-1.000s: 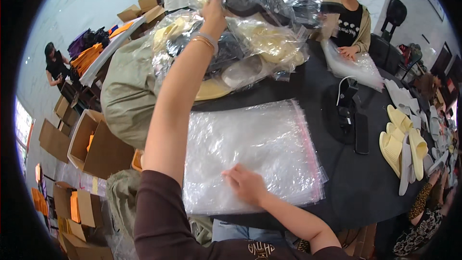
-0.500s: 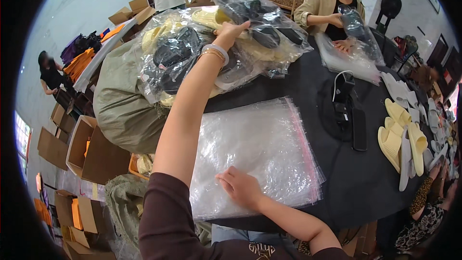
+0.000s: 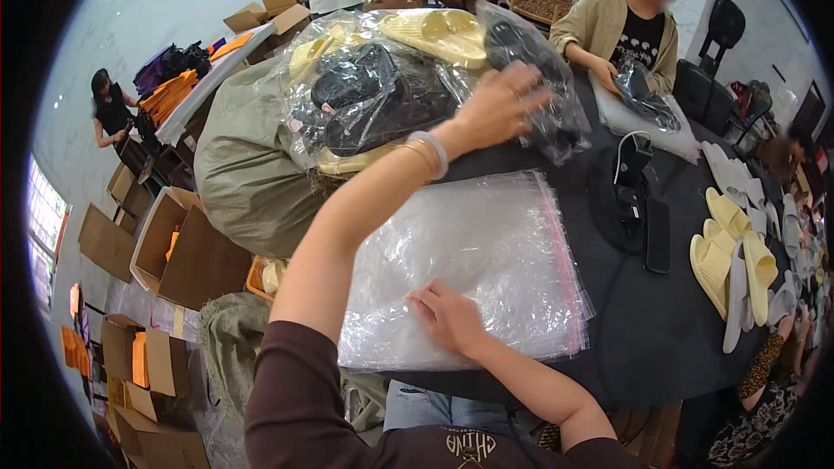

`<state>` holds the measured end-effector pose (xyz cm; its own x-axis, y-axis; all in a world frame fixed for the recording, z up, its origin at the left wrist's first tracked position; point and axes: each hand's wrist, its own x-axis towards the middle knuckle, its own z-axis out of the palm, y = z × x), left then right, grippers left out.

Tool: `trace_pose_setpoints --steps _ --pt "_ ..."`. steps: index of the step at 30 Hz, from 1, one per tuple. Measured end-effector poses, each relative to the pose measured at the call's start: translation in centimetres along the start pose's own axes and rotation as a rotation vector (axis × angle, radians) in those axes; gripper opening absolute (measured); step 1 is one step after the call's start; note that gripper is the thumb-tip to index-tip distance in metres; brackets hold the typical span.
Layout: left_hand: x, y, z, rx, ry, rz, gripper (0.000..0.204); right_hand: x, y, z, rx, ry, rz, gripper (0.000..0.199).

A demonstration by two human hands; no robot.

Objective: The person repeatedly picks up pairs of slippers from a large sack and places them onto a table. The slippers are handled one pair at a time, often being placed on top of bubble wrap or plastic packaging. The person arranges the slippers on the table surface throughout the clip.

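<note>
My left hand [image 3: 504, 108] reaches over the far part of the table with its fingers spread. Just beyond it lies a clear plastic bag [image 3: 560, 135] holding dark slippers; the hand hides part of it, so I cannot tell whether they touch. My right hand [image 3: 447, 320] rests with curled fingers on a flat stack of clear plastic bags [image 3: 495, 234], which has a pink strip along its right edge. To the left of my left hand sits a pile of bagged slippers, with black slippers [image 3: 356, 78] and pale yellow slippers [image 3: 434, 33] in it.
A green-grey sack [image 3: 248, 165] bulges at the table's left. On the black tabletop [image 3: 608, 321] stand a power strip [image 3: 634, 161] and a black phone-like slab [image 3: 658, 234]. Loose yellow slippers [image 3: 712, 274] lie right. Across, a co-worker [image 3: 625, 26] handles a bagged slipper.
My left hand has moved right and spread its fingers, letting go of the bag of dark slippers, which now lies farther right. My right hand stays on the stack. The view has shifted slightly.
</note>
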<state>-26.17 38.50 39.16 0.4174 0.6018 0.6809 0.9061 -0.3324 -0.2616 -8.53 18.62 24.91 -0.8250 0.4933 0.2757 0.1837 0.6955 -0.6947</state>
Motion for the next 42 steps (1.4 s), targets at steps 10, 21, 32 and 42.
trace_pose_setpoints --steps 10,21,32,42 --pt "-0.1 0.7 13.9 0.459 -0.568 -0.021 0.047 -0.1 0.1 -0.9 0.021 0.008 -0.055 0.014" --pt "-3.2 4.4 8.2 0.256 -0.470 -0.020 0.044 0.0 0.7 0.1 0.005 -0.037 -0.014 0.016" --pt "-35.8 14.3 -25.3 -0.251 0.133 -1.200 0.025 0.0 -0.9 1.3 0.009 -0.009 0.006 0.014" --pt "-72.6 44.1 -23.7 0.216 0.072 -2.211 0.024 0.1 -1.2 2.3 -0.063 -0.060 -0.069 0.019"
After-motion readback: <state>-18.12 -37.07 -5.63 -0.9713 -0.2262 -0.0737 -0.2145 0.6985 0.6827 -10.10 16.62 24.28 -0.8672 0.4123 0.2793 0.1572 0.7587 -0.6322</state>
